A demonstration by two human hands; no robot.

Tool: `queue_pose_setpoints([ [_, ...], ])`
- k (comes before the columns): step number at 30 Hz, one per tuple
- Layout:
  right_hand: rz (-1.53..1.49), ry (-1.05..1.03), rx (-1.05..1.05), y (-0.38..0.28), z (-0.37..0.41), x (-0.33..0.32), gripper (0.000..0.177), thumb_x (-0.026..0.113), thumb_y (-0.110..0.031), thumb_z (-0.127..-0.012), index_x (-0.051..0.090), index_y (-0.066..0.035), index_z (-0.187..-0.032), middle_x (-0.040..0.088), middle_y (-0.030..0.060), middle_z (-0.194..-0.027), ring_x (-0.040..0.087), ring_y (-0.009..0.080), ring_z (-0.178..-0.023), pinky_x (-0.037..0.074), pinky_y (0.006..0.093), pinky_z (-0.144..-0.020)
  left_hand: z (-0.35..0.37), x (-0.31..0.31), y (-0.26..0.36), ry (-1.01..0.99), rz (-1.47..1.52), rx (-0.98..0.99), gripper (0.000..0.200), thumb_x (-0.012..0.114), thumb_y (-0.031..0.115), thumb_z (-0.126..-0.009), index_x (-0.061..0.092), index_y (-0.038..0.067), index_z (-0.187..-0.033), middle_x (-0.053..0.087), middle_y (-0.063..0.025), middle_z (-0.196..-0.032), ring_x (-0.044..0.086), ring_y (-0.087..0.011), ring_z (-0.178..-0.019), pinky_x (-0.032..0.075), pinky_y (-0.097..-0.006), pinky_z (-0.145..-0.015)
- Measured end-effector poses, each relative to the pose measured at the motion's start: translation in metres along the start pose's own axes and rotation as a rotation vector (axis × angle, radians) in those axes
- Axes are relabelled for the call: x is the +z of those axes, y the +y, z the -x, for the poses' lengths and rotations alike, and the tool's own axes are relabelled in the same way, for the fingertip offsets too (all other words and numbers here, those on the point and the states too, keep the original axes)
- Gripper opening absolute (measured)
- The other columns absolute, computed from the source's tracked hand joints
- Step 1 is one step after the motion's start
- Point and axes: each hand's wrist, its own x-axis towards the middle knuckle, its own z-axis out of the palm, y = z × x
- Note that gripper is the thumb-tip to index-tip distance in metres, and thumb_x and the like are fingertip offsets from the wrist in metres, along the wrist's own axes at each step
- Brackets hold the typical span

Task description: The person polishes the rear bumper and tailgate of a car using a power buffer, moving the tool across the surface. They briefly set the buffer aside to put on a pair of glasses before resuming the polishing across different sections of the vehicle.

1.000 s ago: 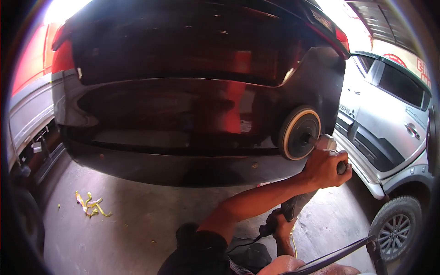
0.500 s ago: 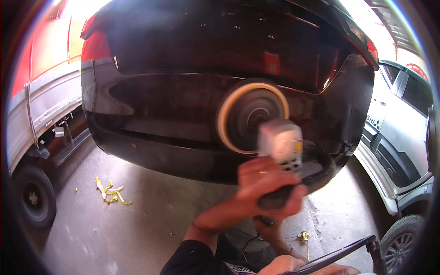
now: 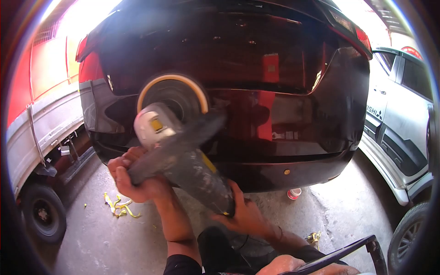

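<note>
A car polisher [image 3: 195,176] is held in both hands, its yellow-edged round pad [image 3: 174,94] against the rear of a dark car [image 3: 247,114]. My left hand [image 3: 137,178] grips the front handle at the polisher's left side, below its light-coloured gear head. Around the rear end of the dark body is my right hand [image 3: 243,211], its fingers wrapped on it. The pad is blurred, and its contact face is hidden against the paintwork. Red reflections lie on the glossy panel right of the tool.
A truck bed [image 3: 46,123] stands to the left and a silver pickup [image 3: 398,119] to the right. On the concrete floor [image 3: 101,247] lie yellow tape scraps [image 3: 120,205]. A small red-and-white tub [image 3: 294,194] sits beneath the bumper.
The polisher has moved left across the car's rear with both hands on it. Its body now slants from upper left to lower right. The tub under the bumper has come into view.
</note>
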Motion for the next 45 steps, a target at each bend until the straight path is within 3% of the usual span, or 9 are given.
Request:
queue_pose_setpoints([
  [7,-0.324,0.344,0.084,0.082,0.083,0.004,0.092,0.072,-0.024,-0.082,0.018,0.003,-0.152,0.057,0.024,-0.128,0.061,0.037,-0.116,0.049,0.0453,-0.097,0.085,0.069,-0.009,-0.577,-0.057,0.018,0.013,0.058,0.014,-0.08,0.056,0.002,-0.083,0.053,-0.0056,-0.069,0.053,-0.0177,-0.06,0.045,-0.0317,-0.059],
  [11,-0.474,0.552,0.023,0.103,0.116,-0.008,0.052,0.057,-0.014,-0.088,0.036,0.001,-0.133,0.06,0.0136,-0.105,0.064,0.0208,-0.084,0.053,0.0335,-0.075,0.14,0.144,-0.015,-0.741,0.176,-0.041,0.013,0.076,0.006,-0.068,0.064,0.004,-0.074,0.064,-0.0062,-0.065,0.064,-0.0145,-0.055,0.049,-0.0279,-0.052],
  [19,-0.668,0.868,0.238,0.111,0.119,-0.008,0.057,0.06,-0.035,-0.097,0.029,-0.005,-0.135,0.06,0.0159,-0.103,0.063,0.0209,-0.076,0.054,0.035,-0.064,0.207,0.189,-0.016,-0.867,0.145,-0.183,0.017,0.077,0.012,-0.07,0.06,0.01,-0.07,0.062,-0.0042,-0.061,0.06,-0.0222,-0.048,0.045,-0.0331,-0.049],
  [26,-0.576,0.49,0.019,0.121,0.1,0.031,0.044,0.067,-0.025,-0.091,0.048,0.0,-0.121,0.061,0.0105,-0.103,0.064,0.0188,-0.079,0.054,0.0336,-0.07,0.131,0.111,-0.002,-0.676,0.115,-0.003,0.013,0.074,0.007,-0.065,0.064,0.009,-0.073,0.061,-0.0047,-0.059,0.06,-0.0207,-0.05,0.049,-0.0317,-0.052],
  [31,-0.002,0.332,-0.209,0.058,0.039,0.043,0.093,0.081,-0.025,-0.082,0.024,0.004,-0.149,0.066,0.0216,-0.112,0.07,0.036,-0.095,0.057,0.045,-0.077,0.05,0.009,0.007,-0.683,-0.101,0.156,0.016,0.07,0.011,-0.07,0.062,0.005,-0.082,0.063,-0.0066,-0.067,0.063,-0.0235,-0.06,0.05,-0.034,-0.057],
  [32,-0.091,0.265,-0.191,0.046,0.028,0.048,0.099,0.082,-0.029,-0.082,0.02,0.005,-0.151,0.066,0.0258,-0.113,0.071,0.0408,-0.096,0.057,0.0476,-0.077,0.051,-0.008,0.011,-0.55,-0.289,0.197,0.015,0.047,0.015,-0.086,0.048,0.001,-0.091,0.049,-0.0115,-0.077,0.05,-0.0212,-0.071,0.044,-0.0358,-0.063],
  [33,-0.082,0.192,-0.128,0.038,0.018,0.052,0.1,0.081,-0.034,-0.082,0.02,0.005,-0.151,0.067,0.0277,-0.108,0.071,0.0441,-0.092,0.057,0.0479,-0.075,0.038,-0.001,0.024,-0.4,-0.292,0.009,0.016,0.047,0.018,-0.088,0.045,0.001,-0.086,0.046,-0.0097,-0.073,0.047,-0.0208,-0.065,0.042,-0.0362,-0.059],
  [37,-0.059,-0.033,-0.062,0.012,-0.024,0.066,0.106,0.081,-0.045,-0.081,0.02,0.007,-0.15,0.068,0.0301,-0.094,0.07,0.0485,-0.088,0.057,0.0482,-0.075,-0.026,-0.031,0.009,-0.054,-0.272,0.181,0.02,0.053,0.024,-0.086,0.046,0.006,-0.081,0.043,-0.0032,-0.066,0.048,-0.0166,-0.061,0.042,-0.03,-0.059],
  [45,-0.2,-0.004,-0.15,0.004,-0.016,0.068,0.097,0.077,-0.045,-0.085,0.024,0.007,-0.147,0.068,0.0306,-0.094,0.07,0.0473,-0.081,0.058,0.0476,-0.071,-0.025,-0.045,0.013,0.02,-0.274,0.198,0.019,0.052,0.024,-0.088,0.047,0.008,-0.081,0.039,-0.0004,-0.066,0.041,-0.0146,-0.058,0.04,-0.0309,-0.063],
])
